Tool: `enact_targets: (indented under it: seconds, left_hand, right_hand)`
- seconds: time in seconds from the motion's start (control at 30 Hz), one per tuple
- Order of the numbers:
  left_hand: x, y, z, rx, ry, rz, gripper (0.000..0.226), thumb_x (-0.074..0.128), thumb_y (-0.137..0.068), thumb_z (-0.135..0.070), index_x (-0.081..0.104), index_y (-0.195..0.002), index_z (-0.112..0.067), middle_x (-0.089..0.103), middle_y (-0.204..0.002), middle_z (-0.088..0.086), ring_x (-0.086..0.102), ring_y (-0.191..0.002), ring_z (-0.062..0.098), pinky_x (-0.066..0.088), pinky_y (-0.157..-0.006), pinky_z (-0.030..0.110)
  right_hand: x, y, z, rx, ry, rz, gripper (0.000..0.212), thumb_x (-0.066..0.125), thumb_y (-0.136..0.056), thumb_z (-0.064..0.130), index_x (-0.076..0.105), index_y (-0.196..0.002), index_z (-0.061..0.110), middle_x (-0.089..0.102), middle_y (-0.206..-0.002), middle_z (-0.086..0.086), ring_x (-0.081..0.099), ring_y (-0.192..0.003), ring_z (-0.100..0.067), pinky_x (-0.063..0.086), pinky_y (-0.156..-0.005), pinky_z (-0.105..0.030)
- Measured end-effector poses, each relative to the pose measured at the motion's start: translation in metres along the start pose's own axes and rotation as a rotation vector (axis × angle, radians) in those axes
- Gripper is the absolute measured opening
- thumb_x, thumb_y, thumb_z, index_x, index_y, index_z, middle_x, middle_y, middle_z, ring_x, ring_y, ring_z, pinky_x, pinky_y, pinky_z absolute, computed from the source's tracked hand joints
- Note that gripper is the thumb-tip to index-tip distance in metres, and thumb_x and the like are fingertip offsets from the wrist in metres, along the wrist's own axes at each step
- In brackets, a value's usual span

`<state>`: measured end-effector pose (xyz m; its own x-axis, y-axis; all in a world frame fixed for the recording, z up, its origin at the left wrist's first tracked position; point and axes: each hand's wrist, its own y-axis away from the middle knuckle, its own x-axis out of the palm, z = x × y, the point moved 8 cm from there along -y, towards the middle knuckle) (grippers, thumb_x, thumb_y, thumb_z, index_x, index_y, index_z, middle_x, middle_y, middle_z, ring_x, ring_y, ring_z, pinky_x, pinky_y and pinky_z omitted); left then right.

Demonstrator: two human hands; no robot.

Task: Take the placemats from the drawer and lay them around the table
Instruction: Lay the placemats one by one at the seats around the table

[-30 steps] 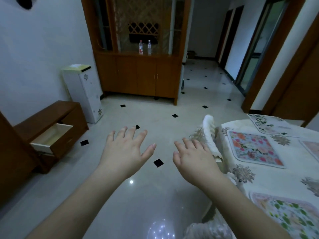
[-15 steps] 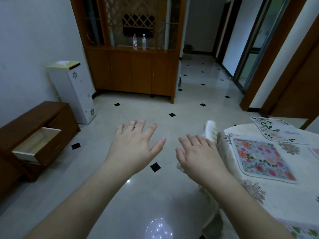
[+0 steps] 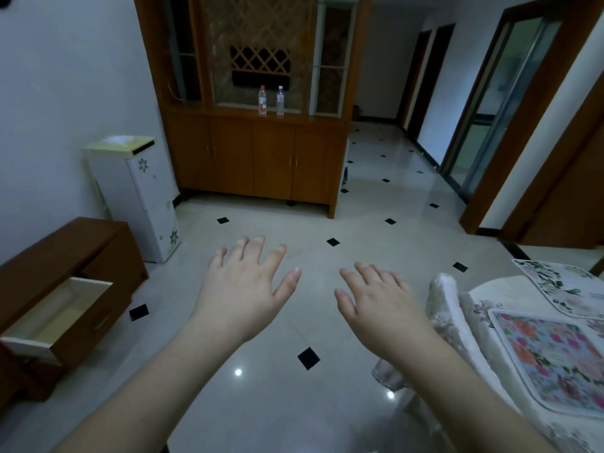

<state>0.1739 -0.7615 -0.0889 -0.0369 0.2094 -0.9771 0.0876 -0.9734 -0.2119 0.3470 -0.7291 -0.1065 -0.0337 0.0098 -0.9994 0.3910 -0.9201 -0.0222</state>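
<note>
Both hands hang over the floor with fingers spread wide, holding nothing: left hand (image 3: 243, 291), right hand (image 3: 380, 308). 2 placemats (image 3: 552, 356) lie on the table (image 3: 483, 297) at right. The drawer (image 3: 60, 317) stands pulled out at left.

- A home, seen from a dining area that opens onto a hallway.
- Glossy pale floor tiles (image 3: 294, 387) with small black diamond insets run through the room.
- A tall wooden display cabinet (image 3: 261, 158) with lattice panels stands against the far side; two plastic bottles (image 3: 270, 100) sit on its ledge.
- A white floral-patterned floor unit (image 3: 140, 197) stands by the wall.
- A low wooden chest with one drawer (image 3: 62, 322) pulled open sits at left.
- At right, a table (image 3: 483, 335) under a cloth carries floral placemats (image 3: 552, 358).
- Wood-framed doorways (image 3: 510, 125) lead off the hall.
</note>
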Motion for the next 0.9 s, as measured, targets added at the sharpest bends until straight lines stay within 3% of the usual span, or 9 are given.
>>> enact_targets:
  seconds: [0.13,0.43,0.6,0.73,0.9]
  left_hand:
    - [0.001,-0.042,0.006,0.036,0.032,0.014,0.086,-0.015,-0.078,-0.068,0.015,-0.154,-0.039,0.016,-0.164,-0.002,0.012,-0.151,0.021,0.014,-0.12,0.044]
    - [0.015,-0.15,-0.039,0.163,0.061,-0.018,0.095,-0.021,-0.073,-0.068,0.02,-0.153,-0.04,0.027,-0.16,-0.006,0.022,-0.148,0.015,0.019,-0.118,0.039]
    - [0.024,-0.224,-0.083,0.191,-0.003,-0.047,0.086,-0.013,-0.079,-0.066,0.022,-0.154,-0.04,0.02,-0.164,-0.006,0.011,-0.152,0.015,0.012,-0.121,0.044]
    - [0.02,-0.284,-0.111,0.215,0.015,-0.069,0.091,-0.019,-0.074,-0.066,0.016,-0.155,-0.042,0.014,-0.165,-0.007,0.006,-0.152,0.015,0.005,-0.122,0.043]
    - [0.017,-0.347,-0.121,0.2,0.05,-0.094,0.09,-0.018,-0.074,-0.068,0.015,-0.154,-0.045,0.017,-0.164,-0.009,0.009,-0.152,0.015,0.007,-0.122,0.042]
  right_hand:
    - [-0.003,-0.033,-0.008,0.026,0.003,0.006,0.052,0.02,-0.104,0.047,0.023,-0.153,0.029,0.022,-0.161,0.001,0.021,-0.147,-0.017,0.012,-0.118,-0.035]
    - [-0.007,-0.116,-0.078,0.097,0.024,-0.046,0.052,0.019,-0.104,0.048,0.028,-0.151,0.026,0.029,-0.158,-0.001,0.027,-0.143,-0.021,0.016,-0.117,-0.037]
    - [-0.018,-0.172,-0.13,0.159,0.029,-0.188,0.079,-0.001,-0.087,0.054,0.039,-0.149,0.026,0.044,-0.151,-0.005,0.036,-0.141,-0.026,0.025,-0.115,-0.042]
    - [-0.035,-0.219,-0.172,0.177,0.003,-0.187,0.088,-0.013,-0.079,0.056,0.027,-0.153,0.03,0.034,-0.156,0.0,0.028,-0.144,-0.022,0.018,-0.117,-0.039]
    - [-0.052,-0.271,-0.209,0.186,0.017,-0.168,0.056,0.011,-0.102,0.052,0.022,-0.152,0.032,0.027,-0.159,0.003,0.023,-0.145,-0.019,0.015,-0.116,-0.036]
